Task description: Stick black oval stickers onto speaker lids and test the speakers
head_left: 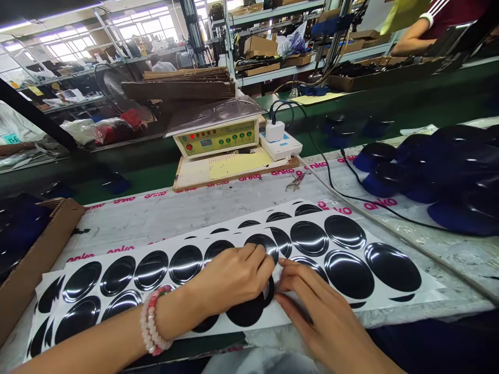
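Observation:
Several white sheets with rows of glossy round black stickers (350,274) lie overlapping across the table in front of me. My left hand (242,272), with a beaded bracelet (150,319) at the wrist, is closed in a pinch over the middle of the sticker sheet (284,311). A dark curved sticker edge (268,292) shows just under its fingers; the fingertips themselves are partly hidden. Right beside it, my right hand (312,296) has its thumb and bent fingers at the white backing, close to the left fingertips.
Behind the sheets, a control box (218,136) with lit buttons stands beside a white power strip (280,147). Cables (351,200) run to the right. Dark blue domed pieces (432,166) are heaped at right; a cardboard box (50,244) stands left. Another person's arm (415,39) shows at upper right.

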`<state>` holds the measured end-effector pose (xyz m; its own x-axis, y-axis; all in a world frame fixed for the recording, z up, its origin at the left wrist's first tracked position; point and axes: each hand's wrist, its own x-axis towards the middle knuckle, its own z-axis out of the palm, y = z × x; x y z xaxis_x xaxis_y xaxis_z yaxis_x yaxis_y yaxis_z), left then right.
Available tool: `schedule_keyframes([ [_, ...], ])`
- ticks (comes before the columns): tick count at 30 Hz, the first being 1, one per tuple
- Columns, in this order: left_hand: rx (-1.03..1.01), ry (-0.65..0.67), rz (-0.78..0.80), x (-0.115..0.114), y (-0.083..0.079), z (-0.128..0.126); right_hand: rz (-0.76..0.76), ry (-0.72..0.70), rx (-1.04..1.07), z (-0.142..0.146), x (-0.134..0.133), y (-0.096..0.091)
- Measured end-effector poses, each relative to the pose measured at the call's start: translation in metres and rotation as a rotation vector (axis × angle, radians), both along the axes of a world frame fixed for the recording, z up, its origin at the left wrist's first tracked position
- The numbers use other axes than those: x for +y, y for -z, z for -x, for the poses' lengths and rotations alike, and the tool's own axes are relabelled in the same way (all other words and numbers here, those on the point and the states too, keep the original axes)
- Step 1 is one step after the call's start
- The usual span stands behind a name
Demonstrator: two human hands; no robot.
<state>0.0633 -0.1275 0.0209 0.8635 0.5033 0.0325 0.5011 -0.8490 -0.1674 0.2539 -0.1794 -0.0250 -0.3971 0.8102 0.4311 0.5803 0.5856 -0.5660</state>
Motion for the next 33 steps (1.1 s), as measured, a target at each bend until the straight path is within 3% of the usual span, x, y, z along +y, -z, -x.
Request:
schedule_keyframes([
  [3,-0.021,-0.001,0.044,0.007,-0.002,0.001,0.007,0.002,-0.015,0.000,0.000,0.001],
  [9,-0.129,-0.153,0.140,0.015,-0.007,0.005,-0.022,0.023,-0.003,0.001,0.002,0.001],
  [12,-0.058,-0.202,0.178,0.013,-0.013,0.001,-0.018,0.038,0.008,0.001,0.002,0.000],
  [16,0.072,-0.148,0.133,0.008,-0.022,-0.014,0.014,0.021,0.015,0.001,0.002,0.000],
  [21,0.219,-0.080,0.103,-0.005,-0.021,-0.034,-0.029,0.011,0.003,-0.001,0.003,0.002],
  [29,-0.020,-0.260,0.255,0.011,-0.019,-0.005,-0.002,0.021,0.047,0.000,0.002,0.003],
  [33,-0.100,-0.293,0.261,0.005,-0.014,-0.008,-0.041,0.044,0.047,0.000,0.003,0.004],
])
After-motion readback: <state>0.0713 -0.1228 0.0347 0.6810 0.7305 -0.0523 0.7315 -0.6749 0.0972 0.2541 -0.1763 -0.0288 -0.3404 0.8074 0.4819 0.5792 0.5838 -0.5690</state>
